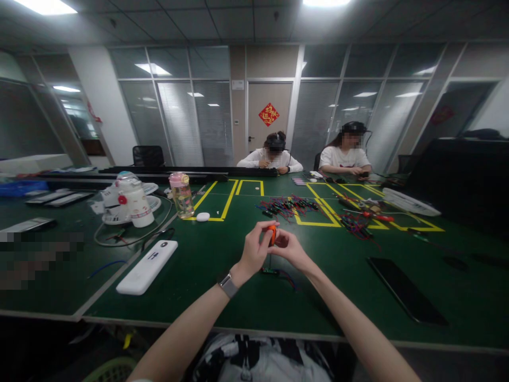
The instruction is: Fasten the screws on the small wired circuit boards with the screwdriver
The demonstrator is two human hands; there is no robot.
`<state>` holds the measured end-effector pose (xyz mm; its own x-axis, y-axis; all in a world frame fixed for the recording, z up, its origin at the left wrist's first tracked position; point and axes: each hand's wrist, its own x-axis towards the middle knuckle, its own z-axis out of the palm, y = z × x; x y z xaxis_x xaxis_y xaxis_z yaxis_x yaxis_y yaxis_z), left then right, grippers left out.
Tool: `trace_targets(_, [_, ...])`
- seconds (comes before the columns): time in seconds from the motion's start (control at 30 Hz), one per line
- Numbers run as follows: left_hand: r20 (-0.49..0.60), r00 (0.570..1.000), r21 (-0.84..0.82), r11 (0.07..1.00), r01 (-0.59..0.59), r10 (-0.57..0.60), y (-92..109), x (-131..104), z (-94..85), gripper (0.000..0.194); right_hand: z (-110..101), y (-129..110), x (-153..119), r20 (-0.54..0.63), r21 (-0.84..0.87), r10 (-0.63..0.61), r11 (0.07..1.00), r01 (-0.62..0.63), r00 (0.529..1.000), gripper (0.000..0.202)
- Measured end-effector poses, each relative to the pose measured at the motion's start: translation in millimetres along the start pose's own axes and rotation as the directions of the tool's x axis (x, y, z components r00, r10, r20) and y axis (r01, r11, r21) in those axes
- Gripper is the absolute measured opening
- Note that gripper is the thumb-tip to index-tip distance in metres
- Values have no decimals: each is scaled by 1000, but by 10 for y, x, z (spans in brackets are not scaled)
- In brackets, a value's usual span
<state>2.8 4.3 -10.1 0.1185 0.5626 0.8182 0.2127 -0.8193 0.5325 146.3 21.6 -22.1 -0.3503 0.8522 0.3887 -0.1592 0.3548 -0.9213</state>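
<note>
Above the green table (238,313), my left hand (255,248) is closed on a small orange object (272,235), held between thumb and fingers. My right hand (289,248) meets it from the right, its fingers curled close beside the orange object; whether they grip it is hard to tell. A thin dark shaft points down from the orange object toward a small green circuit board (270,271) with red and blue wires, lying on the table below my hands. A watch is on my left wrist.
A white power bank (148,267) lies left, a black phone (406,289) right. Ahead are wire bundles (288,207), yellow tape outlines (318,224), a white earbud case (202,217) and a pink-lidded bottle (181,196). Two people sit across the table.
</note>
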Motion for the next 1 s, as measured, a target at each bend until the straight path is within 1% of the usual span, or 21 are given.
trace_targets(0.07, [10,999,-33,998,46,-46,14,14,-10,22,-4,16,13,11,10,-9,1000,9,1000,40])
trace_targets(0.27, [37,995,-124,987,101,-97,53,48,-16,22,-26,24,28,22,-1,-15,1000,15,1000,39])
trace_targets(0.53, [62,992,-157,980,122,-113,65,73,-3,22,-89,71,31,50,-28,-5,1000,7,999,40])
trace_targets(0.83, [84,986,-195,968,156,-142,51,76,10,23,-125,93,43,52,-35,27,999,-26,998,42])
trace_targets(1.0, [88,969,-306,919,247,-232,63,99,36,21,-139,124,48,26,-49,47,998,-46,999,45])
